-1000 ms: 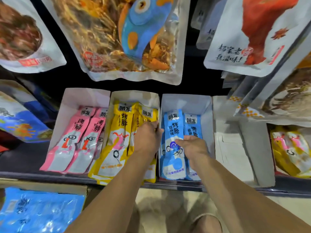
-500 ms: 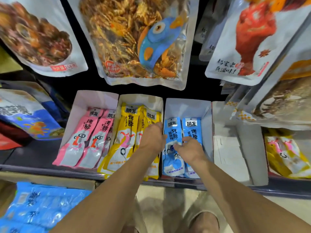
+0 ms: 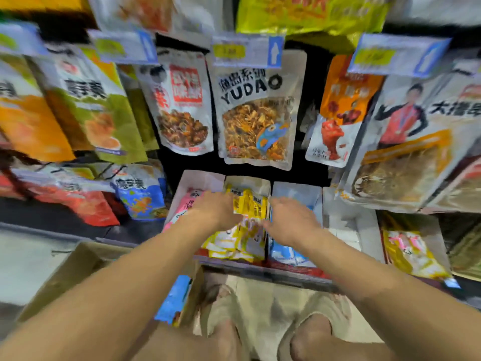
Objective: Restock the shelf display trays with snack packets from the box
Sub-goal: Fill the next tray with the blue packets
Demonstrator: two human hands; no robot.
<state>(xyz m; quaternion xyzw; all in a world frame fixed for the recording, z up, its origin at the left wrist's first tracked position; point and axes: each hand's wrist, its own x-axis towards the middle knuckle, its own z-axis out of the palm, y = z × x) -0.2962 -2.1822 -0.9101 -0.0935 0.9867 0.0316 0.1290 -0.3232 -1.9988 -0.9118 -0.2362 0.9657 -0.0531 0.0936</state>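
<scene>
yellow packets fill our middle tray, pink packets left, blue packets right | our left hand over pink-yellow edge, grip lost in blur | our right hand flat, fingers straight, over blue packets | box below shelf

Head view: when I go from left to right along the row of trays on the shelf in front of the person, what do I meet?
pink packets → yellow packets → blue packets → white tray → yellow-and-pink packets. The two hands overlap these trays, so they are left out.
</scene>
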